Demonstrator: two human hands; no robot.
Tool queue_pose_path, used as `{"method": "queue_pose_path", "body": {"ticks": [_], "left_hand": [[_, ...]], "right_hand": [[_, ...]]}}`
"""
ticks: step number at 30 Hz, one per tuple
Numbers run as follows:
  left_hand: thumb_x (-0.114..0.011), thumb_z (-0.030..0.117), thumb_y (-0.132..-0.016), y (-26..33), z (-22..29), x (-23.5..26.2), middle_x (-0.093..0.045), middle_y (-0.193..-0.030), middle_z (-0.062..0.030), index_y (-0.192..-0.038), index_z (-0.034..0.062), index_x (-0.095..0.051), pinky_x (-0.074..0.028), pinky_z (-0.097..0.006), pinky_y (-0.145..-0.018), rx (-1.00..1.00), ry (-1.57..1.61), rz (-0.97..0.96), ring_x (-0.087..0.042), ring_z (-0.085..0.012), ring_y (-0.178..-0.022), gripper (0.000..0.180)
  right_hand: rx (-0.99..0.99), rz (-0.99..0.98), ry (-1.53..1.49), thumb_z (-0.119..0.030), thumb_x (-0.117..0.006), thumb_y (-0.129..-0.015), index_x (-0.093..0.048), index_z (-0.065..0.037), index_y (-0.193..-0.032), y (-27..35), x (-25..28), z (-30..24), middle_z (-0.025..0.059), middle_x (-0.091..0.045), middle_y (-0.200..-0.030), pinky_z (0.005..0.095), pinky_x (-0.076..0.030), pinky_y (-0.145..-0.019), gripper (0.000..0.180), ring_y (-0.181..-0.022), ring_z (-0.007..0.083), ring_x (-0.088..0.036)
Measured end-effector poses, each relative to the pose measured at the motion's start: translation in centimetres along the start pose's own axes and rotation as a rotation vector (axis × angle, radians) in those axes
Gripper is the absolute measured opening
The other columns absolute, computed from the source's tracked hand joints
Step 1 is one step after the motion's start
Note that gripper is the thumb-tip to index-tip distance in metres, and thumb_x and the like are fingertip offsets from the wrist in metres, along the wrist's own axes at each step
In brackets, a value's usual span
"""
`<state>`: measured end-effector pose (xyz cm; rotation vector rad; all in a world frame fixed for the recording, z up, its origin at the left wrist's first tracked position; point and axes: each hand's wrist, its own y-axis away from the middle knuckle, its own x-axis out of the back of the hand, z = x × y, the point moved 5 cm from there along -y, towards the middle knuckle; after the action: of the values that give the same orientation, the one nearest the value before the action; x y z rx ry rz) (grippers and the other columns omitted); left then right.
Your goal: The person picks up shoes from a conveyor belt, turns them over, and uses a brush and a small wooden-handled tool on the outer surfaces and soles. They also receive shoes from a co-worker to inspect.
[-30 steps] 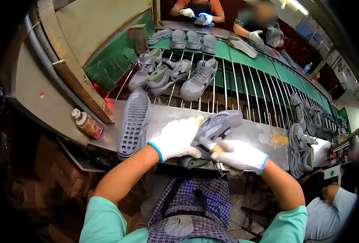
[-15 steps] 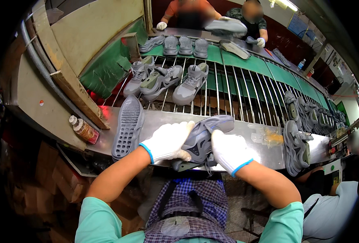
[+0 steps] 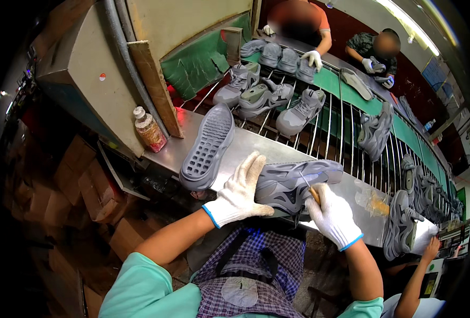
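A grey sports shoe [image 3: 282, 186] lies on its side on the metal ledge, its thick sole turned up and away from me. My left hand [image 3: 238, 188], in a white knit glove with a blue cuff, grips its left end between thumb and fingers. My right hand [image 3: 330, 214], gloved alike, is closed round a wooden-handled awl [image 3: 314, 195]. The awl's thin metal shaft meets the shoe near the line between sole and upper. A loose grey outsole [image 3: 209, 146], tread up with square hollows, lies left of my left hand.
Several grey shoes [image 3: 300, 112] rest on the metal-rod rack [image 3: 346, 127] beyond the ledge [image 3: 179, 151]. Another shoe [image 3: 399, 225] stands at the ledge's right. A stained bottle [image 3: 149, 130] is by the left post. Across the rack, a co-worker's gloved hand [image 3: 313, 59] touches a shoe; a second person holds something grey.
My view has swung, shifting the scene rightward. The awl now shows in my right hand against the shoe. Across the rack, the shoe that was in the air now sits on the rods.
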<state>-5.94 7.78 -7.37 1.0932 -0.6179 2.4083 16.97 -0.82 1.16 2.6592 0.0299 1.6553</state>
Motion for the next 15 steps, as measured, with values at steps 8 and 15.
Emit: {"method": "queue_pose_path", "body": {"ticks": [8, 15], "left_hand": [[-0.093, 0.051, -0.067, -1.6, 1.4, -0.3, -0.037, -0.159, -0.0249, -0.163, 0.0037, -0.028, -0.038, -0.052, -0.121, 0.023, -0.03, -0.057, -0.039, -0.0469, -0.146, 0.126], [-0.095, 0.042, -0.064, -1.9, 1.4, 0.0, -0.044, -0.152, -0.0252, -0.158, 0.0022, -0.037, -0.04, -0.052, -0.12, -0.002, -0.01, -0.041, -0.045, -0.0452, -0.142, 0.118]], "right_hand": [[-0.045, -0.203, 0.088, -0.032, -0.06, -0.108, -0.062, -0.003, -0.111, -3.0, -1.0, -2.5, 0.0231, -0.072, -0.082, 0.0505, -0.058, -0.073, 0.029, -0.08, 0.045, -0.072], [-0.57, -0.712, -1.074, -0.04, -0.046, -0.115, -0.062, 0.0, -0.113, 0.3, -6.9, -0.9, 0.0007, -0.057, -0.065, 0.0254, -0.044, -0.035, 0.043, -0.041, 0.0099, -0.05]]}}
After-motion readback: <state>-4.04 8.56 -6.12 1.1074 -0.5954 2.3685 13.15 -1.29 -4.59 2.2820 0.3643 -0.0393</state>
